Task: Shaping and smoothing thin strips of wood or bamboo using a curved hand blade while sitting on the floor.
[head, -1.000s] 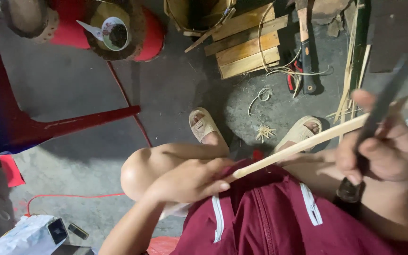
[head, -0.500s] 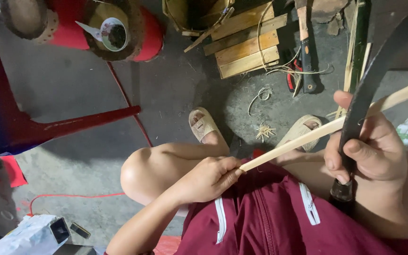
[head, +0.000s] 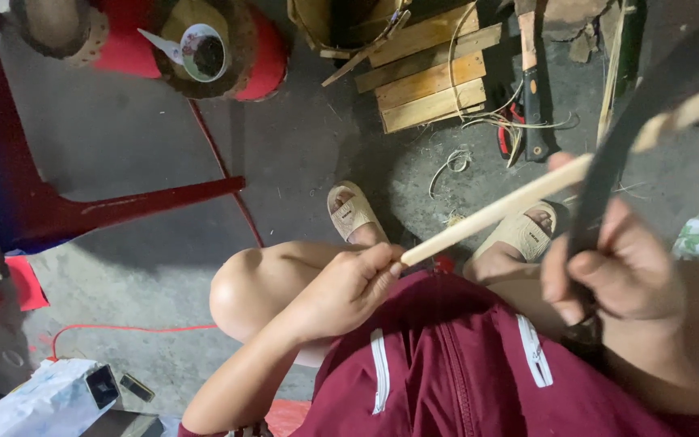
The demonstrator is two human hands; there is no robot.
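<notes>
The left hand (head: 348,290) is closed around the near end of a pale bamboo strip (head: 527,194), with the thumb and fingers (head: 382,260) pinching it just where the strip begins. From these fingers the strip runs up and to the right, passes over the sandals (head: 519,235), and goes behind the right hand (head: 612,271). The right hand is clenched around the handle of a dark curved blade (head: 633,121), which rises from its fingers (head: 564,279) and crosses the strip just above the thumb; beyond the blade lie a hammer (head: 534,105) and wooden slats (head: 430,77) on the floor.
</notes>
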